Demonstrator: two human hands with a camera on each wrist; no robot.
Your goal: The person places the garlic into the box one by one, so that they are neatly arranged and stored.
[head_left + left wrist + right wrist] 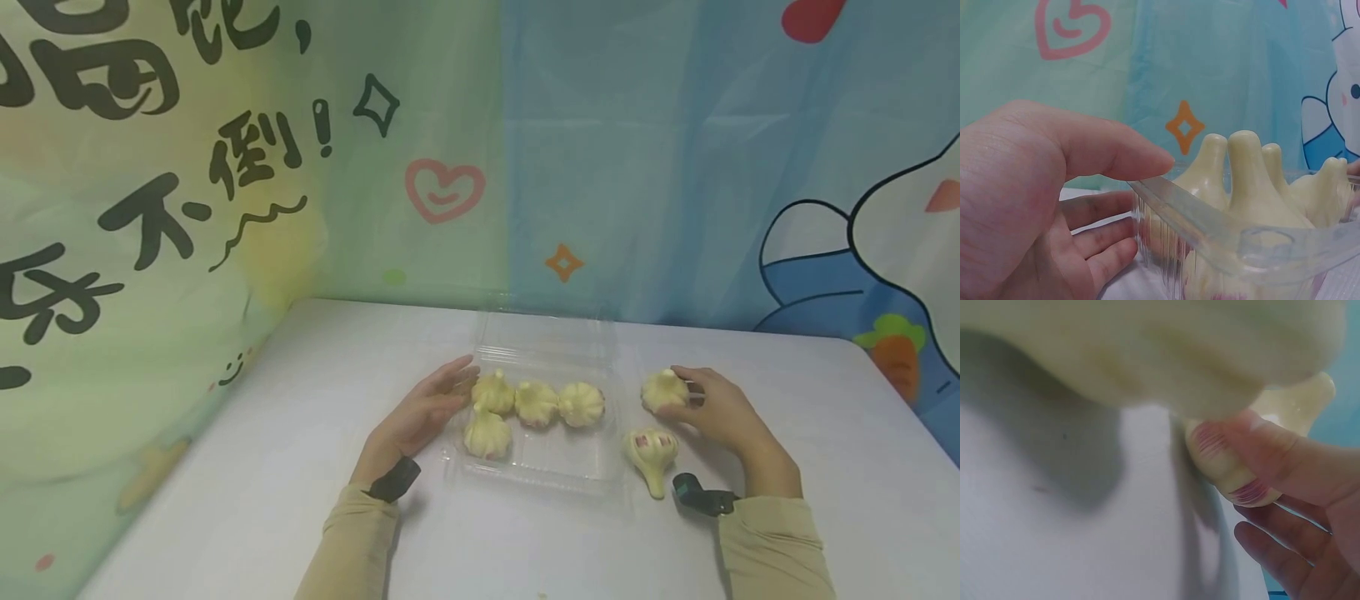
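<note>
A clear plastic box (558, 457) with its lid folded back holds several garlic bulbs (536, 404). Beside its left wall is my left hand (423, 412). The left wrist view has that thumb at the box rim (1175, 212) and the relaxed fingers along the outer wall. On the right, my right hand (716, 407) pinches a garlic bulb (663, 390) between thumb and fingers. This held bulb (1210, 464), with purple-streaked patches, also appears in the right wrist view. Between box and right wrist, another garlic bulb (652, 450) lies on its side, stem toward the front.
A white table (480, 546) carries everything. The raised clear lid (543, 337) leans toward the back edge. Behind it hangs a printed curtain (637, 167) with dark lettering and cartoon figures. A large pale bulb (1166, 350) fills the top of the right wrist view.
</note>
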